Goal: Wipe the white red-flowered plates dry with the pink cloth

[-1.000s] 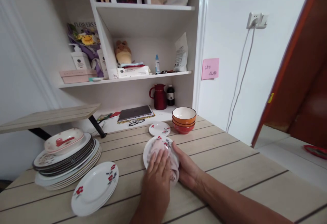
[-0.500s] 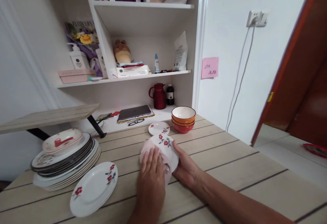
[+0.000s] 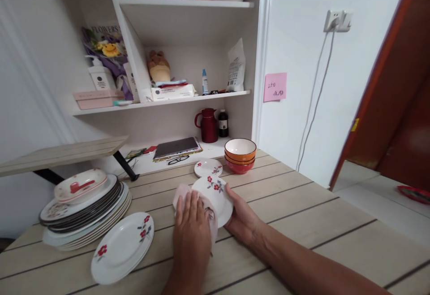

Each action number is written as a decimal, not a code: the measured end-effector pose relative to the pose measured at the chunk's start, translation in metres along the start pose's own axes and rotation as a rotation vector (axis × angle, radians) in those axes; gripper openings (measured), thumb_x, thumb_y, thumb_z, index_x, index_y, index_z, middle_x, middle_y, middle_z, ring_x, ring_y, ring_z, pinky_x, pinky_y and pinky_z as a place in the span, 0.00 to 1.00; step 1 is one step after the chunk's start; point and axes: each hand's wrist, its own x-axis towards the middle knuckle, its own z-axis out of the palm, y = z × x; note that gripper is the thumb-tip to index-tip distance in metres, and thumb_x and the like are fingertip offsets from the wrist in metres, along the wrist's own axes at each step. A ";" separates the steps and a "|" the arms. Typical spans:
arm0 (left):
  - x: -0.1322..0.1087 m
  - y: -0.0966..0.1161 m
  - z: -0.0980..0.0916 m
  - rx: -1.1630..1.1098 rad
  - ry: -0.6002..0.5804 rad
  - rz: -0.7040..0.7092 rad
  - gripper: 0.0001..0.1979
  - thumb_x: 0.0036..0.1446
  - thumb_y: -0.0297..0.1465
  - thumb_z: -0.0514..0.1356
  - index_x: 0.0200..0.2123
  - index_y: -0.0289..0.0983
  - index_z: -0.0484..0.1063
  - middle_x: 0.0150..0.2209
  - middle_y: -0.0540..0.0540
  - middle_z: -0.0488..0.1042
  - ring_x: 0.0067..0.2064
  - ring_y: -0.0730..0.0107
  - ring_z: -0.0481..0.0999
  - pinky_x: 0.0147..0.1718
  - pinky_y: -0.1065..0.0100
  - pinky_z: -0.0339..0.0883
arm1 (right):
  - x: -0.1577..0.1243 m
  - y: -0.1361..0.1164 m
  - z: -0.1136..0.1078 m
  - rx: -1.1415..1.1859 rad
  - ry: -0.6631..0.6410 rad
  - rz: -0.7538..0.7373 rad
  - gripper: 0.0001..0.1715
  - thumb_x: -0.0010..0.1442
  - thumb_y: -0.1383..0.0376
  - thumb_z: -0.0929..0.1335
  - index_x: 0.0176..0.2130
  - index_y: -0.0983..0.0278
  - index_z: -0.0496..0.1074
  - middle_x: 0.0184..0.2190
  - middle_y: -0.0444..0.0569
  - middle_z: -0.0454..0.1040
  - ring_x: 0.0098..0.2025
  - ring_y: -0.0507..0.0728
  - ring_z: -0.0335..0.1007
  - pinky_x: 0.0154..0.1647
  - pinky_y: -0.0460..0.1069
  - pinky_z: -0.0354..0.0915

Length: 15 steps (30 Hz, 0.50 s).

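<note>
A small white plate with red flowers (image 3: 217,195) is tilted up on the wooden table (image 3: 302,214). My right hand (image 3: 242,216) grips its right rim. My left hand (image 3: 191,223) lies flat, fingers together, pressing a pale pink cloth (image 3: 183,193) against the plate's left side. The cloth hangs over the plate's lower left edge.
A second small flowered plate (image 3: 208,167) lies just behind, beside stacked orange bowls (image 3: 240,155). A tall pile of plates (image 3: 83,205) with a larger flowered plate (image 3: 122,246) in front stands at the left. White shelves (image 3: 161,102) with bottles and a red jug (image 3: 208,125) rise at the back.
My left hand slid the cloth leftward across the plate, uncovering its flowered face. The plate tipped up more toward me in my right hand.
</note>
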 end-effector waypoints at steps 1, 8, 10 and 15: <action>-0.002 0.002 -0.001 -0.023 0.005 0.023 0.18 0.63 0.28 0.49 0.50 0.28 0.73 0.56 0.35 0.71 0.59 0.53 0.69 0.59 0.47 0.58 | 0.001 -0.002 -0.002 0.019 -0.004 -0.004 0.29 0.66 0.51 0.60 0.55 0.69 0.67 0.44 0.55 0.79 0.44 0.57 0.76 0.51 0.53 0.66; 0.001 0.013 -0.016 -0.175 0.003 0.361 0.19 0.62 0.27 0.50 0.55 0.35 0.69 0.60 0.46 0.68 0.64 0.63 0.62 0.62 0.56 0.55 | -0.004 0.001 -0.005 -0.093 -0.062 0.244 0.34 0.62 0.46 0.63 0.49 0.73 0.71 0.32 0.54 0.80 0.30 0.54 0.75 0.33 0.46 0.68; 0.006 0.010 -0.017 -0.128 -0.002 0.303 0.20 0.62 0.28 0.50 0.57 0.34 0.67 0.61 0.44 0.66 0.64 0.62 0.61 0.63 0.54 0.53 | -0.005 0.006 -0.004 -0.121 -0.066 0.202 0.31 0.62 0.47 0.64 0.49 0.70 0.71 0.30 0.50 0.80 0.27 0.52 0.74 0.31 0.45 0.66; 0.010 -0.001 -0.010 0.019 -0.025 0.016 0.22 0.62 0.29 0.49 0.57 0.27 0.67 0.61 0.34 0.65 0.64 0.53 0.62 0.61 0.48 0.55 | -0.004 0.010 0.001 -0.097 -0.099 0.077 0.28 0.64 0.50 0.63 0.53 0.67 0.70 0.40 0.51 0.80 0.39 0.55 0.76 0.45 0.50 0.67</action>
